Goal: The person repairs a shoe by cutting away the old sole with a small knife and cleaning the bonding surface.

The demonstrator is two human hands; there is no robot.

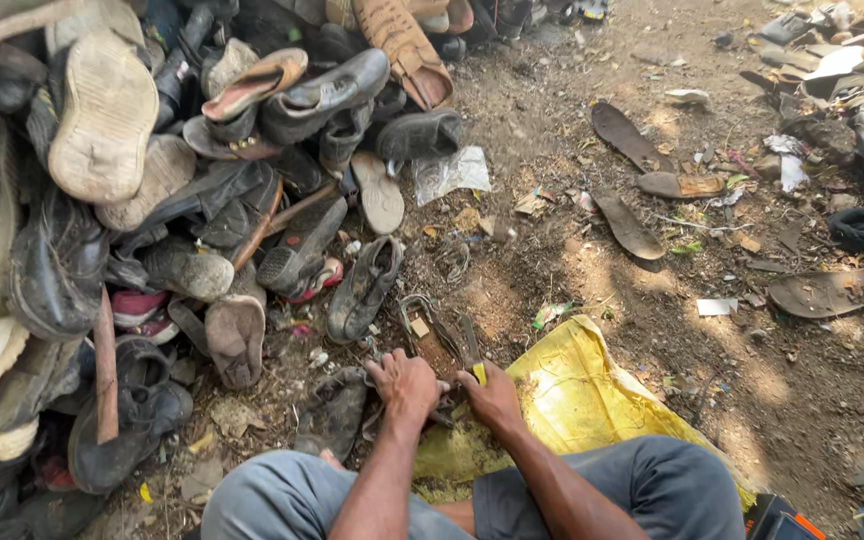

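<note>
Knife [472, 350] gripped in the right hand [492, 395] cuts at a worn sole [432, 335], pinned by the closed left hand [407, 385]; its upper is mostly stripped, and the shoe pile [152, 200] lies untouched.

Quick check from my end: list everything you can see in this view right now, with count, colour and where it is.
Pile of worn shoes: many, mostly black, grey and tan, filling the left side.
Sandal being worked on: one, brown, on the ground just ahead of both hands.
Knife: one, yellow handle, in the right hand, blade toward the sandal.
Yellow sack: one, crumpled, under and beside the right knee.
Loose soles: several, dark brown, scattered on the dirt to the right.
Clear plastic wrapper: one, beside the pile.
Scrap heap: mixed pieces, top right.
Left hand: pressing down on the sandal.
Right hand: closed round the knife.
</note>
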